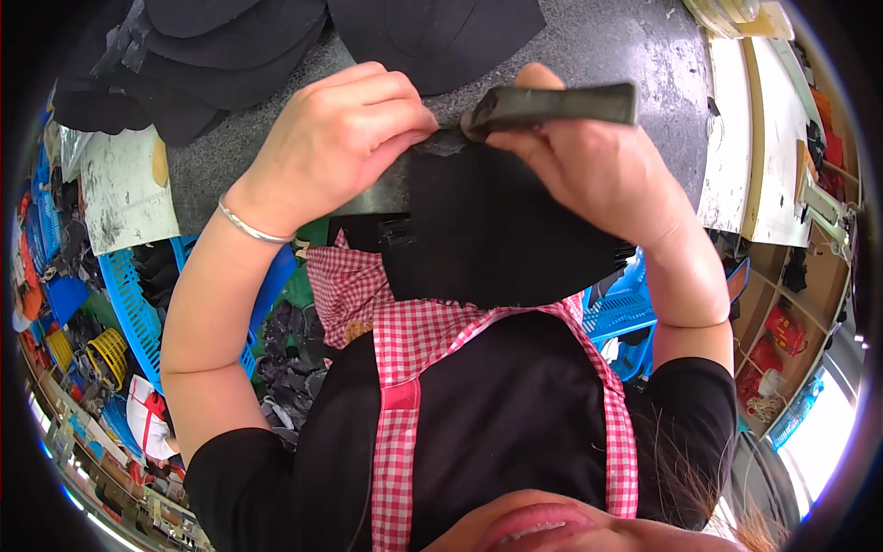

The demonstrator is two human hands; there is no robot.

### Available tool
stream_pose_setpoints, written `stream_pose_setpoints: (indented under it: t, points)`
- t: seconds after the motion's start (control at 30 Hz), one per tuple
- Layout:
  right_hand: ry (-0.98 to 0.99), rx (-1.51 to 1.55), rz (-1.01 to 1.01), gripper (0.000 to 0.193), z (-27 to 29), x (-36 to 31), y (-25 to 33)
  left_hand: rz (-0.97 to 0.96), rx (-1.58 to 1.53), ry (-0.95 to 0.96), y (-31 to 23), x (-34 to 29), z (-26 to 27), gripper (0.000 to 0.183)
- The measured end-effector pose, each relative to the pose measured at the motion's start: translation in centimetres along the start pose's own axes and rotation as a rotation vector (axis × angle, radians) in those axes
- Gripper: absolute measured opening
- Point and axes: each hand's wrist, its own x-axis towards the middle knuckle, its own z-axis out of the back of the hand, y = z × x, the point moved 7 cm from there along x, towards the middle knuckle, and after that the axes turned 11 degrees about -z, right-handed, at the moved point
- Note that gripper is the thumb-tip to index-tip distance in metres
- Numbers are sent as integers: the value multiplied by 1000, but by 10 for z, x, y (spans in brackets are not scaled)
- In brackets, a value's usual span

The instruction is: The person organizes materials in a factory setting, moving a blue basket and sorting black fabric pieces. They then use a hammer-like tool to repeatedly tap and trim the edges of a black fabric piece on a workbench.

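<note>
A black sheet-like piece (pixel 501 225), fabric or leather, hangs over the near edge of the dark speckled worktop (pixel 635 46). Thumb and fingers of my left hand (pixel 345 129) pinch together at its far edge, where a folded strip lies. In my right hand (pixel 598 166) is a dark metal hammer (pixel 561 106). Its rounded striking end points left, close to that same edge and a short gap from my left fingertips. The hammer's handle is hidden by the hand.
Stacked black cut pieces (pixel 230 41) cover the worktop's far left, and another black piece (pixel 432 37) lies beyond my hands. Blue plastic baskets (pixel 133 299) stand below on both sides. Wooden shelving (pixel 759 285) rises at the right. Tape rolls (pixel 736 14) sit at the far right corner.
</note>
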Motion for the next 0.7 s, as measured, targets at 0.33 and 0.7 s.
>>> stream_pose_setpoints:
  t: [0.33, 0.7]
  points:
    - [-60, 96, 59, 22, 2, 17, 16, -33, 263, -131, -22, -32, 10, 21]
    - [-47, 242, 82, 20, 1, -1, 17, -188, -36, 37, -89, -41, -38, 44]
